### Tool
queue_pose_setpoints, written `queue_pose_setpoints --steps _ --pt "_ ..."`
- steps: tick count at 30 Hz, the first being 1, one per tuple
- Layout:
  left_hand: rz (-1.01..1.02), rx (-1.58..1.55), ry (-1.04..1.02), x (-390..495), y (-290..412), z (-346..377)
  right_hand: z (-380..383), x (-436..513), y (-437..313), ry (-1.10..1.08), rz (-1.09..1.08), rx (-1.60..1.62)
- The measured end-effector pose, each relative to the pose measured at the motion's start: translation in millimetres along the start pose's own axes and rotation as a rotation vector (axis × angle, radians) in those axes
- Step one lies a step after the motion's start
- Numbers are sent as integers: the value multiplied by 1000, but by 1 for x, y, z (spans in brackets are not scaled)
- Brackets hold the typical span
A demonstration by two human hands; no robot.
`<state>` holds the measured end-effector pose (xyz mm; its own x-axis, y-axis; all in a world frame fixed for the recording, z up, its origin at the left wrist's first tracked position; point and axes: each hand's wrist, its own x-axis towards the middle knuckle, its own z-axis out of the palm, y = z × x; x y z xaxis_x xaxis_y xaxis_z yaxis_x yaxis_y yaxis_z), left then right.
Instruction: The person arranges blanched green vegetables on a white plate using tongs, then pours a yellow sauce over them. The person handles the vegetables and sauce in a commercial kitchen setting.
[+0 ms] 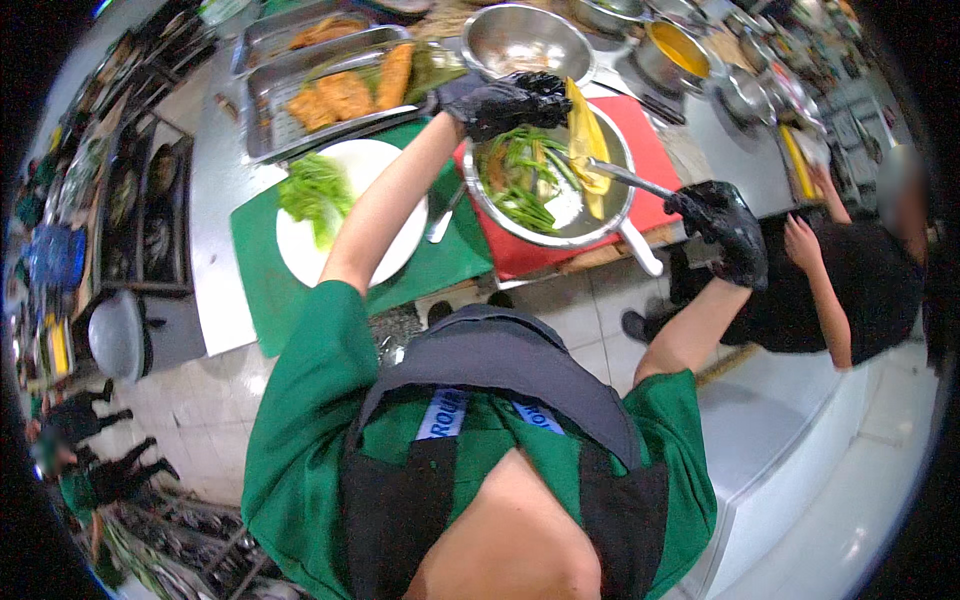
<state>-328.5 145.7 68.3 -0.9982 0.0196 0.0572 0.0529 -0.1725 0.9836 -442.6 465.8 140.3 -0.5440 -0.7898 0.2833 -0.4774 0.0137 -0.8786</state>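
My left hand (517, 105), in a black glove, grips the upper end of a long yellow cooked vegetable piece (583, 131) above a pan. In my right hand (718, 229), also black-gloved, is a metal utensil, apparently tongs (630, 178), whose far end meets the lower part of that piece. The round metal pan (551, 240) with a white handle (642, 250) holds green beans (529, 210) and other cooked vegetables. It stands on a red cutting board (651, 127). Left of it, a white plate (390, 255) with green lettuce leaves (319, 191) sits on a green cutting board (259, 270).
Perforated metal trays (270, 135) with orange-brown fried pieces (345, 97) stand at the back left. Behind the pan is a steel bowl (525, 37); a pot of yellow sauce (671, 56) is to its right. A spoon (442, 221) lies beside the plate. A co-worker (825, 277) stands close on the right.
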Motion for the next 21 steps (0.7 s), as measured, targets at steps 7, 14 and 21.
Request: queue_pose_setpoints --steps 7,14,21 --pt "126 406 185 -94 29 -62 85 45 -18 -425 285 -286" --pt "-134 799 614 -206 24 -118 244 77 9 -312 -520 -381" --pt "-241 1212 713 -222 -10 -140 294 52 23 -277 -516 -465"
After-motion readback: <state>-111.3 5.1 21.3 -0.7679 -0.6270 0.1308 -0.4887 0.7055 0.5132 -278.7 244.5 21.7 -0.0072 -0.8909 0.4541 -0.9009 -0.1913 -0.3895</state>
